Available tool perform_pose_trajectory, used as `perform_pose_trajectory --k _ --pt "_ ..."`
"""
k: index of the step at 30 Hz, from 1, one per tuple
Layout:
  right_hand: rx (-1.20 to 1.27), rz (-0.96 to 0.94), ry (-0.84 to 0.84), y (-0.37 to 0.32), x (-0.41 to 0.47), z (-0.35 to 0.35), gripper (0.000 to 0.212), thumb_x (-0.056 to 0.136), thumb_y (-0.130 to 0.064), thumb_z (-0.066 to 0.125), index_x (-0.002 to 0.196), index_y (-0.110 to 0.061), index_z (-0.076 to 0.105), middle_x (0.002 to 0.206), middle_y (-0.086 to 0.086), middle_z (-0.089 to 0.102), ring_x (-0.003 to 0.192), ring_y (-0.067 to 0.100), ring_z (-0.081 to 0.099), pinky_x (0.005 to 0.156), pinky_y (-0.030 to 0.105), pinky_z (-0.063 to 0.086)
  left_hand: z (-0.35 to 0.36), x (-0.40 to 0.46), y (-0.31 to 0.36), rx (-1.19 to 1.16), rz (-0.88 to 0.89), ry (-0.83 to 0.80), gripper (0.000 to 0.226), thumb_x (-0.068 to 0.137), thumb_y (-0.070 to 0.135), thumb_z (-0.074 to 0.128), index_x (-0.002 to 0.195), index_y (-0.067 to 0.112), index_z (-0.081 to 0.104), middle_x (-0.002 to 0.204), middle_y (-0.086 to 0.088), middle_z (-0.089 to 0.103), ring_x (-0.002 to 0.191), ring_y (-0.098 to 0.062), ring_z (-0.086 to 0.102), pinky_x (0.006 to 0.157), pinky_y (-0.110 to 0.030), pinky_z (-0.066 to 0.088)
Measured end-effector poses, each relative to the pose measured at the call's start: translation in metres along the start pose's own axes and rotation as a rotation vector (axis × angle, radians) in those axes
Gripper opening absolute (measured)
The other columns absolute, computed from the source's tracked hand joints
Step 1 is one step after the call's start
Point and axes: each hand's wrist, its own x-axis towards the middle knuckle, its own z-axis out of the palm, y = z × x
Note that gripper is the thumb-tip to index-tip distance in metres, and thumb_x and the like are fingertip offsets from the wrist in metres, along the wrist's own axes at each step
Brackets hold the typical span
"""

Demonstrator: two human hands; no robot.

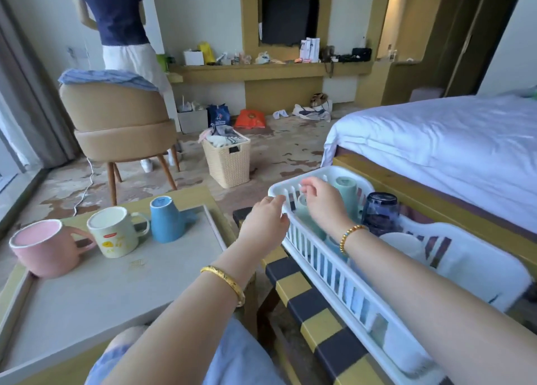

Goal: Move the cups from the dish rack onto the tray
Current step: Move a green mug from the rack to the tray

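Both forearms reach to the dish rack (pixel 319 256), where the left hand (pixel 266 224) steadies its near rim with loosely curled fingers while the right hand (pixel 322 201) curls fingertips down toward a pale green cup (pixel 303 207) inside; three cups already stand on the tray (pixel 122 285) left of the rack, so next comes a firm grip and lift.

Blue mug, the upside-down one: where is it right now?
In the head view, the upside-down blue ceramic mug stands at the far edge of the grey tray, left of the white plastic dish rack, beside the cream printed mug.
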Motion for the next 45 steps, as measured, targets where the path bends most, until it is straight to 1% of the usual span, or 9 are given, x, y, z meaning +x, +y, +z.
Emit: perform_pose_trajectory --k 4,9,11,14,18,24,30,40,45 --pt "-0.004 0.149 0.004 0.039 0.002 -0.017 0.033 0.098 -0.017 0.037 0.128 -0.011 0.050 0.129 0.012 0.056 0.118 0.026 0.053 0.094 0.031 0.040 0.028 0.008 0.019 0.015 0.036 -0.080 0.042 0.093 0.026 0.044 0.133 0.013 0.038 0.128 -0.010 0.051 0.110 -0.028 0.053 0.080 -0.037 0.047" --pt "0.072 0.239 -0.176 0.057 0.002 -0.010 0.053 0.096 -0.024 0.046 0.145 -0.015 0.028 0.150 0.007 0.033 0.137 0.022 0.034 0.108 0.032 0.029 0.051 0.018 0.025 -0.023 -0.040 -0.098 0.039 0.091 0.029 0.047 0.123 0.007 0.043 0.120 -0.012 0.053 0.111 -0.029 0.052 0.082 -0.035 0.045" --pt "0.132 0.253 -0.204 0.054 0.005 -0.006 0.055 0.095 -0.026 0.046 0.147 -0.018 0.026 0.146 0.004 0.037 0.133 0.020 0.038 0.103 0.028 0.033 0.055 0.024 0.028 -0.012 -0.050 -0.061 0.049 0.088 0.030 0.052 0.128 0.005 0.036 0.118 -0.013 0.055 0.111 -0.030 0.052 0.079 -0.035 0.044" --pt "0.219 0.294 -0.275 0.049 0.008 -0.001 0.054 0.093 -0.018 0.039 0.145 -0.027 0.029 0.126 -0.001 0.049 0.106 0.012 0.051 0.081 0.021 0.040 0.057 0.036 0.030 0.018 -0.052 -0.075 0.062 0.086 0.026 0.056 0.135 0.002 0.028 0.126 -0.016 0.052 0.125 -0.031 0.041 0.096 -0.037 0.040" --pt "0.245 0.275 -0.327 0.054 0.012 -0.001 0.061 0.087 -0.005 0.035 0.144 -0.026 0.032 0.146 0.000 0.039 0.125 0.015 0.041 0.095 0.023 0.032 0.059 0.050 0.028 0.033 -0.122 -0.093 0.073 0.086 0.028 0.056 0.142 0.003 0.017 0.127 -0.017 0.051 0.125 -0.031 0.040 0.097 -0.040 0.042" --pt "0.204 0.223 -0.389 0.061 0.017 -0.007 0.066 0.081 0.007 0.036 0.140 -0.023 0.037 0.139 0.001 0.048 0.121 0.012 0.046 0.101 0.025 0.038 0.062 0.060 0.025 -0.055 -0.221 -0.126 0.074 0.079 0.045 0.064 0.135 0.013 0.029 0.126 -0.014 0.046 0.124 -0.028 0.038 0.095 -0.042 0.041" --pt "0.364 0.297 -0.303 0.061 0.022 -0.006 0.062 0.082 0.014 0.029 0.136 -0.012 0.044 0.140 0.003 0.049 0.129 0.014 0.044 0.102 0.024 0.035 0.069 0.058 0.021 -0.228 -0.216 -0.034 0.078 0.073 0.049 0.070 0.133 0.014 0.034 0.130 -0.007 0.048 0.133 -0.023 0.029 0.102 -0.042 0.038" --pt "0.528 0.355 -0.010 0.061 0.019 -0.015 0.040 0.091 0.004 0.036 0.128 -0.003 0.050 0.134 0.013 0.054 0.125 0.024 0.050 0.111 0.039 0.036 0.071 0.046 0.023 -0.531 -0.215 0.194 0.067 0.071 0.033 0.077 0.128 0.018 0.044 0.116 -0.001 0.058 0.106 -0.019 0.056 0.085 -0.030 0.045" --pt "0.501 0.292 0.046 0.056 0.012 -0.019 0.042 0.092 0.004 0.031 0.128 -0.006 0.049 0.132 0.009 0.054 0.115 0.018 0.052 0.090 0.020 0.043 0.054 0.040 0.030 -0.803 -0.204 0.304 0.053 0.073 0.024 0.077 0.118 0.018 0.048 0.105 0.005 0.059 0.102 -0.017 0.059 0.088 -0.033 0.050"
